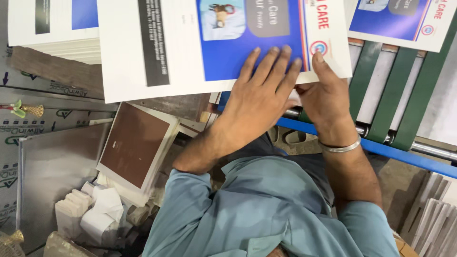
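Both hands, left hand (259,95) and right hand (323,97), flat on printed sheet (190,62).

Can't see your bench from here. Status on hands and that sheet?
Left hand flat on the printed sheet, fingers spread. Right hand pinching its near edge. Green belts beside; nothing on the sheet.

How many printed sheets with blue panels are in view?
3: one large printed sheet under both hands, one at the top left corner, one at the top right. More may lie stacked beneath.
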